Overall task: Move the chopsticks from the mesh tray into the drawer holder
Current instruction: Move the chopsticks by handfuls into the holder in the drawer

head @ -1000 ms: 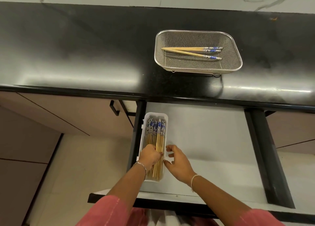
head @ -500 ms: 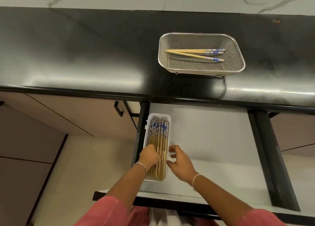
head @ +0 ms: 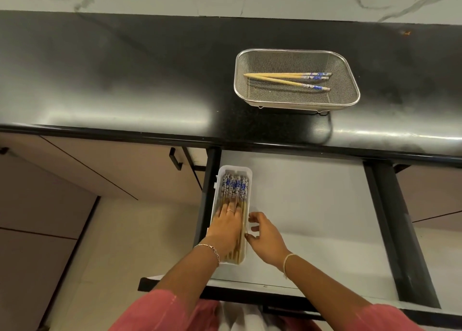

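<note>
The fingers [head: 228, 209] of the left hand [head: 226, 227] are stretched out flat and lie on top of the pack of wooden chopsticks with blue and white flower ends [head: 235, 193]. They press down and grip nothing. One finger wears a ring, and a thin chain bracelet [head: 211, 249] sits on the wrist.

The right hand [head: 266, 235] is just beside it. Its fingers are spread and a little curled, and the tips touch the right wall of the long white plastic holder [head: 247, 180]. They are not closed around it.

The holder is full of chopsticks that all point the same way, blue ends far from the person. It sits at the left side of the open white drawer [head: 312, 205].

Above the drawer is the shiny black surface [head: 125, 80]. On it, well apart from the hands, stands the silver wire mesh tray [head: 352, 80]. A few more chopsticks [head: 285, 78] of the same kind lie inside it, blue ends to the right. I count three, but two lie close together.

Both arms have pink sleeves [head: 162, 310].
</note>
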A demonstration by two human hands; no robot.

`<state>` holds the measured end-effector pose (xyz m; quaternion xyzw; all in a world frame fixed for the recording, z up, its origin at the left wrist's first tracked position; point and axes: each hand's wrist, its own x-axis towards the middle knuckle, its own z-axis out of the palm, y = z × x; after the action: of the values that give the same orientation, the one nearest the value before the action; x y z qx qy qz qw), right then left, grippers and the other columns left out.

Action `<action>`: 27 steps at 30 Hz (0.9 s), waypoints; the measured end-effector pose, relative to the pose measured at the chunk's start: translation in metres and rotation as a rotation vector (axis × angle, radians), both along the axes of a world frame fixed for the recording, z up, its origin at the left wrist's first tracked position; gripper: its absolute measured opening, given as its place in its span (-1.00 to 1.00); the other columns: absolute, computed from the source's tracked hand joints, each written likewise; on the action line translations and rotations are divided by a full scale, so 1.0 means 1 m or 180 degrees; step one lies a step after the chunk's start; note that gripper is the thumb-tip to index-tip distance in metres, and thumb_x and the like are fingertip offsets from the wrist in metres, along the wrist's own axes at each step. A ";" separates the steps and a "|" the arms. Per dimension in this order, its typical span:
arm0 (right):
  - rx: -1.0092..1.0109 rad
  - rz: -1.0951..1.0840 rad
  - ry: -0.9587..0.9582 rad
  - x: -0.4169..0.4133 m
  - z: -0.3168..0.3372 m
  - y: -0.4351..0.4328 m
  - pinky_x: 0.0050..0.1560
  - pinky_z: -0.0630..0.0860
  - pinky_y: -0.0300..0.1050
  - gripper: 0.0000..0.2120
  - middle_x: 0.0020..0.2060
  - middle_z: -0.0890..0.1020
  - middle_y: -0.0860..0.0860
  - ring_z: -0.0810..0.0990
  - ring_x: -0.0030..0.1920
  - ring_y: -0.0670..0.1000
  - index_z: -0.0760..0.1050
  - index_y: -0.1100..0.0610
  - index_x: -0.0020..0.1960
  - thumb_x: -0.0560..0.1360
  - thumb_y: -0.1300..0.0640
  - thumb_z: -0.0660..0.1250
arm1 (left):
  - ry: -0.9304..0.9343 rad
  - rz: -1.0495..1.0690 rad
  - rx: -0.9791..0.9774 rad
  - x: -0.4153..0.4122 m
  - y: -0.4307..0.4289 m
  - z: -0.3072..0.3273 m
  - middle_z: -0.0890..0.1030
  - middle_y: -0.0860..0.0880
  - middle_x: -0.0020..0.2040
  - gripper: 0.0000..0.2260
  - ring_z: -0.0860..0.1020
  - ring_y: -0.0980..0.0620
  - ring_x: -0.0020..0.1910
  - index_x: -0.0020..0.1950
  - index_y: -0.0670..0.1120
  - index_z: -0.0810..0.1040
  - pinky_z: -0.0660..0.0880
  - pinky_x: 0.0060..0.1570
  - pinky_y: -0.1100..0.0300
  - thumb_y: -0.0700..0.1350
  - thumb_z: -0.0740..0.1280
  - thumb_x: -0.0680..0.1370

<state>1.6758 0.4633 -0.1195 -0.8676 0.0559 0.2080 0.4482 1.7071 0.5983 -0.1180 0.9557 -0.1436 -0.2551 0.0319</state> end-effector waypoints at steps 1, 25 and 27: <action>-0.0004 -0.0001 0.0000 0.000 0.000 0.000 0.12 0.52 -0.13 -0.55 0.20 0.47 -0.05 0.49 0.06 -0.08 0.31 0.05 0.31 0.48 0.17 0.38 | 0.0060 -0.0025 0.0072 -0.001 0.002 -0.002 0.05 -0.22 0.57 -0.19 0.05 -0.19 0.55 0.56 -0.21 -0.01 0.06 0.52 -0.08 -0.14 0.44 0.48; -0.0495 -0.0968 -0.0867 0.066 0.087 -0.026 -0.05 0.51 -0.22 -0.81 0.01 0.62 -0.04 0.58 -0.05 -0.05 0.48 0.02 0.12 0.57 -0.02 0.23 | -0.1878 0.0653 -0.2289 0.073 -0.002 0.091 0.50 -0.01 0.28 -0.65 0.40 0.08 0.33 0.36 -0.06 0.44 0.35 0.37 0.21 -0.17 0.31 0.57; -0.0474 -0.1244 -0.1207 0.082 0.111 -0.035 -0.24 0.47 -0.26 -0.86 -0.16 0.63 -0.05 0.56 -0.20 -0.10 0.50 0.00 -0.01 0.56 -0.04 0.23 | -0.2149 0.0486 -0.2385 0.092 -0.008 0.106 0.53 -0.01 0.24 -0.67 0.42 0.09 0.29 0.33 -0.07 0.48 0.38 0.33 0.22 -0.20 0.32 0.56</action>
<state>1.7580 0.4288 -0.0082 -0.8944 0.1525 -0.0531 0.4172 1.7988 0.5902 -0.0120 0.9155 -0.1572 0.1400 0.3428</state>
